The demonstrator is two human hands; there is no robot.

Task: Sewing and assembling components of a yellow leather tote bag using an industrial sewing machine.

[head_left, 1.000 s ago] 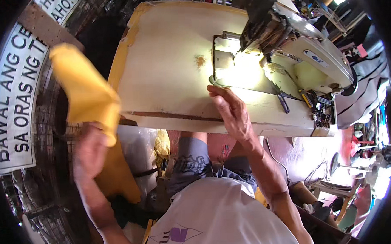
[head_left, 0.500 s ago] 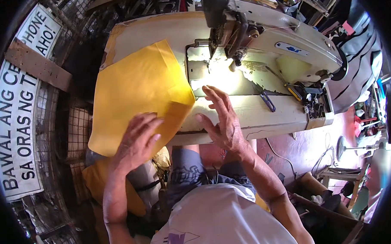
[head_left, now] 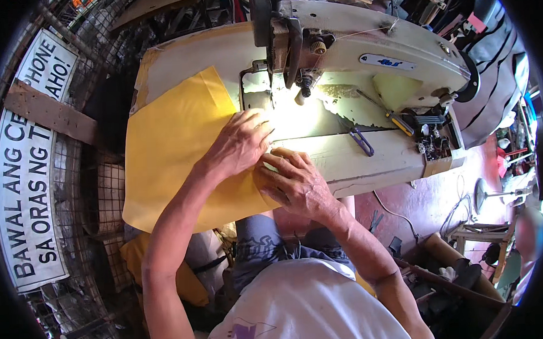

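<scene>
A large yellow fabric piece (head_left: 169, 155) lies over the left part of the sewing machine table and hangs past its near edge. A folded strip runs along its far right side. My left hand (head_left: 239, 142) is closed on the fabric's right edge, close to the lit needle area of the sewing machine (head_left: 369, 52). Just nearer and to the right, my right hand (head_left: 299, 183) grips the same edge with bent fingers. The two hands almost touch, and their fingertips are partly hidden.
Thread snips (head_left: 361, 141) and a yellow-handled screwdriver (head_left: 399, 123) lie right of the needle. A tray of small metal parts (head_left: 432, 143) sits at the table's right end. Wire mesh with a lettered sign (head_left: 27, 196) stands at the left; a fan (head_left: 481, 194) is at the right.
Both hands were lifted with fingers apart and are now closed on the fabric's right edge. My left hand moved right and away from me; my right hand came down nearer. The view shifted slightly.
</scene>
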